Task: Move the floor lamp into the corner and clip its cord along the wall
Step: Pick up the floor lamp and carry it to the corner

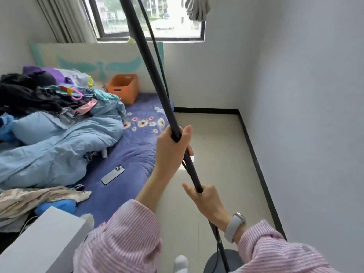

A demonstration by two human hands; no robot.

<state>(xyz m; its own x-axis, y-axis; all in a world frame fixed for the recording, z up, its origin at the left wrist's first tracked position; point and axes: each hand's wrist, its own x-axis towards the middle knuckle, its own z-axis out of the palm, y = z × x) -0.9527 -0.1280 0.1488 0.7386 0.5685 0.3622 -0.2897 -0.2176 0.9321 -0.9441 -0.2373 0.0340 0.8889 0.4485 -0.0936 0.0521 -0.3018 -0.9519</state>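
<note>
A black floor lamp pole (149, 62) runs tilted from the top of the view down to its round dark base (234, 259) on the floor at the bottom. A thin black cord (157, 54) hangs alongside the pole. My left hand (173, 148) is wrapped around the pole at mid-height. My right hand (206, 200) grips the pole lower down and wears a watch on the wrist. The lamp head is out of view above. The room corner (238, 110) lies ahead on the right, where two white walls meet a black baseboard.
A bed with a blue floral sheet (137, 146), a light blue duvet, a clothes pile, an orange bin (123, 87) and a phone (112, 174) fills the left. A white box edge (39, 243) sits at lower left. Beige floor (216, 144) runs between bed and right wall.
</note>
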